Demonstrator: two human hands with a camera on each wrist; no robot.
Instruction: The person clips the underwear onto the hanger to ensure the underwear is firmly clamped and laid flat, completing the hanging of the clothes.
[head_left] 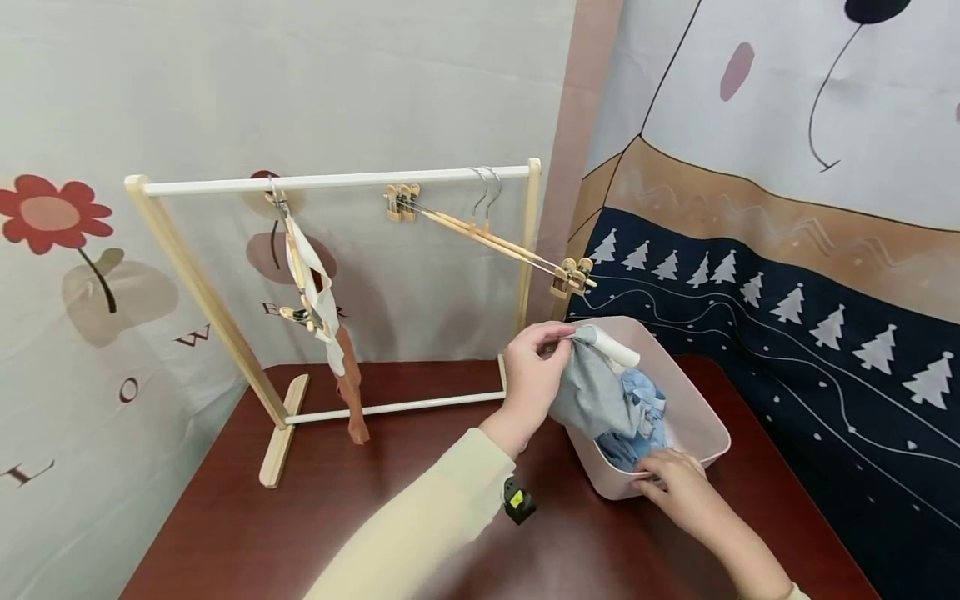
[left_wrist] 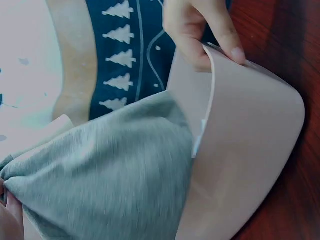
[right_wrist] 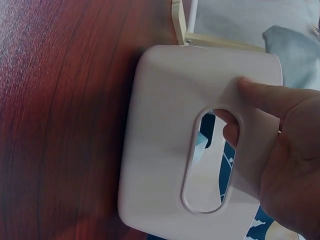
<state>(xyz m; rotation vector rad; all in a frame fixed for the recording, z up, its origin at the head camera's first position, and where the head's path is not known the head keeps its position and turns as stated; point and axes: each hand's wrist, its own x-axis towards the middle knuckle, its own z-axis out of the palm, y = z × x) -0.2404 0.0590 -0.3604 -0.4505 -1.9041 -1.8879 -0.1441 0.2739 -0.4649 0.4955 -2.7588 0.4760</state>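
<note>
My left hand point(head_left: 534, 375) pinches a grey cloth garment point(head_left: 592, 387) with a white edge at its upper end. The garment hangs from the fingertips over the near left side of a pale pink bin point(head_left: 686, 396), and its lower part covers some of the opening. Inside the bin lie crumpled blue clothes point(head_left: 643, 398). My right hand point(head_left: 678, 483) grips the bin's near rim, with the thumb on the outer wall and the fingers inside. In the right wrist view, fingertips show through the oval handle hole point(right_wrist: 212, 165).
Left of the bin stands a wooden rack point(head_left: 337, 179) with a white top bar. Two clip hangers point(head_left: 487, 237) hang near its right end. Farther left, another hanger carries a white and brown garment point(head_left: 348, 375). A small black device point(head_left: 517, 500) sits at my left wrist.
</note>
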